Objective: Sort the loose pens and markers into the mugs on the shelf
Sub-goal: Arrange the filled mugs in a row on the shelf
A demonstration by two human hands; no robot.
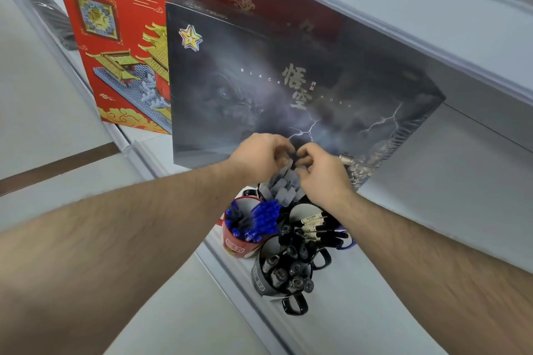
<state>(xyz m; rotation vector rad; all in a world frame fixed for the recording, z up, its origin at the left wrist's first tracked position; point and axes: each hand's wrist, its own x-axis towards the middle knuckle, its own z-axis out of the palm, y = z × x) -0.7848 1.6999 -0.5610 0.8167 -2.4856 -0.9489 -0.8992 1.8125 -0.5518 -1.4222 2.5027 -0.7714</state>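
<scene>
Several mugs stand close together on the white shelf. A red mug holds blue pens. In front, a black mug is full of dark markers. Beside it, a third mug carries black pens with white labels. At the back, a bundle of grey-capped pens sticks up from a mug that is mostly hidden. My left hand and my right hand meet above that bundle, fingers curled round the pens' upper ends. The fingertips hide the exact hold.
A dark game box leans upright just behind the mugs. A red building-block box stands behind it to the left. An upper shelf board hangs overhead. The shelf's front edge runs diagonally under my left forearm.
</scene>
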